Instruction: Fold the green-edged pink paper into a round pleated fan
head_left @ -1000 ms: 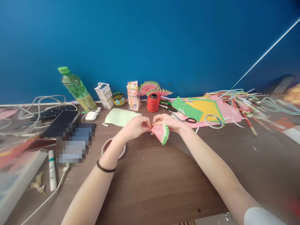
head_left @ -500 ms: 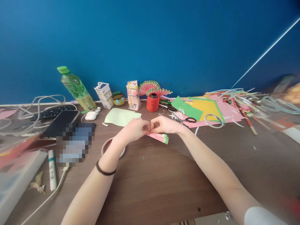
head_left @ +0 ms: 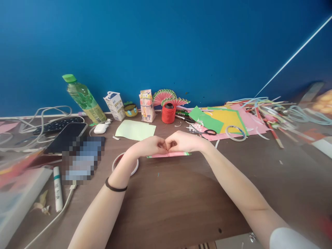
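A narrow pleated strip of pink paper [head_left: 169, 154] with green ends lies crosswise under my fingers, just above the dark tabletop. Around its middle a thin reddish line shows, which looks like thread. My left hand [head_left: 151, 146] is closed in a pinch at the middle of the strip. Touching it from the other side, my right hand [head_left: 183, 141] pinches at the same spot. My knuckles cover part of the strip, and the fingertips are partly hidden. Behind the hands stands a spool of red thread [head_left: 168, 114] in front of pink and green paper fans [head_left: 165, 97].
Scissors [head_left: 209, 132] lie beside green paper [head_left: 206, 119] at the right. A tape roll [head_left: 236, 133] rests there, another tape roll [head_left: 135, 168] by my left wrist. A bottle [head_left: 86, 100], a carton [head_left: 114, 106] and a pale green sheet [head_left: 135, 130] are at the back left.
The pleated strip has turned from pointing right and downward to lying nearly level, with both ends showing. My hands stay pinched together, with the right hand shifted slightly.
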`<action>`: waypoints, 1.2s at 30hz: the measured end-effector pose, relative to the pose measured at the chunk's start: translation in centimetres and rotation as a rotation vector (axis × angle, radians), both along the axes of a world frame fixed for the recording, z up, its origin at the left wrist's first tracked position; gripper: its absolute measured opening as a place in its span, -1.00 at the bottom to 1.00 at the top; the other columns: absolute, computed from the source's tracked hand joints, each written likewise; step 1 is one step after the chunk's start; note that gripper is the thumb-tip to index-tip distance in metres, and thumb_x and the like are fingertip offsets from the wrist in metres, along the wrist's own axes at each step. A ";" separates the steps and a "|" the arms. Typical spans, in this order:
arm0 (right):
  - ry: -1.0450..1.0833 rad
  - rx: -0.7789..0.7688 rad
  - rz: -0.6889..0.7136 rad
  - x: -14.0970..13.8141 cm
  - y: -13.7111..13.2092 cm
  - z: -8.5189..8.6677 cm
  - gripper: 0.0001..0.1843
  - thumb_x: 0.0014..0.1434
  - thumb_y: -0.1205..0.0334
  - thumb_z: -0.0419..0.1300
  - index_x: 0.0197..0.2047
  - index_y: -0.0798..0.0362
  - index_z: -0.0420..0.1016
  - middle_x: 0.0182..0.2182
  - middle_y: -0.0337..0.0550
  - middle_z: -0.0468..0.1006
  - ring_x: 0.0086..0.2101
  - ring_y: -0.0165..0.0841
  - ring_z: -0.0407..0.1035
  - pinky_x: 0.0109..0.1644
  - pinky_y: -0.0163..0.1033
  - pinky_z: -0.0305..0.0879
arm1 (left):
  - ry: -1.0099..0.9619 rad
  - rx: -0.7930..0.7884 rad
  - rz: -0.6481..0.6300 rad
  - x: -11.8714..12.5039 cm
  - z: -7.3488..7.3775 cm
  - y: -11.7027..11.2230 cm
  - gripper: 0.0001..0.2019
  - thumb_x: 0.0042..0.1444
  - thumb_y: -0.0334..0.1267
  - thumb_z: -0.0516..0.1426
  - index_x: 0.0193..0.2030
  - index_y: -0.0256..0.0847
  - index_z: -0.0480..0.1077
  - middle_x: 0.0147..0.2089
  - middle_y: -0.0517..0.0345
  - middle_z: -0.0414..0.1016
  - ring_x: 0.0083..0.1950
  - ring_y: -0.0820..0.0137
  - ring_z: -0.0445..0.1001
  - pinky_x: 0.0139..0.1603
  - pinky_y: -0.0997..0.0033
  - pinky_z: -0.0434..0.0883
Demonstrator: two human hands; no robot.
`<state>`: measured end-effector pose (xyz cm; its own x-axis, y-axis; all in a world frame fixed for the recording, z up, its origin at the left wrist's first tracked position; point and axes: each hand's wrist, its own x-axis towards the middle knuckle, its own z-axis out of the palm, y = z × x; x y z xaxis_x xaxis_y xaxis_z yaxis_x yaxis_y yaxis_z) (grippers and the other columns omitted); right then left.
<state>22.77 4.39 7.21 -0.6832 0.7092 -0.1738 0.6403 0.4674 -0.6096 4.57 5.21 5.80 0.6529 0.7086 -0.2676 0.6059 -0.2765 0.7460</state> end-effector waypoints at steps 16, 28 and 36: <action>-0.205 0.543 -0.033 -0.4 -0.6 0.4 -0.87 0.07 0.41 0.12 -0.46 0.11 0.47 -0.36 -0.13 0.42 -0.31 -0.36 0.23 -0.34 -0.27 0.00 | 0.032 0.128 0.224 1.4 -0.6 -0.6 -0.83 -0.11 -0.14 0.09 -0.50 -0.20 0.32 -0.48 0.20 0.41 -0.43 0.39 0.32 -0.40 0.44 0.20; 0.002 0.737 -0.237 -1.5 -0.5 -1.0 -0.84 0.18 0.33 0.07 -0.35 0.11 0.48 -0.25 -0.10 0.44 -0.29 -0.37 0.30 -0.34 -0.29 0.14 | -0.541 -0.041 0.677 1.0 -1.6 0.9 -0.85 -0.13 -0.24 0.13 -0.54 -0.24 0.24 -0.56 0.30 0.26 -0.49 0.52 0.20 -0.43 0.49 0.14; 0.609 -0.015 -0.394 -0.4 1.4 -2.4 -0.87 0.10 0.23 0.13 -0.36 0.13 0.40 -0.55 -0.22 0.47 -0.55 -0.46 0.36 -0.42 -0.31 0.29 | -0.850 -0.141 0.717 0.9 -1.4 1.0 -0.78 -0.16 -0.17 0.21 -0.46 -0.24 0.29 -0.50 0.29 0.29 -0.52 0.56 0.21 -0.53 0.56 0.11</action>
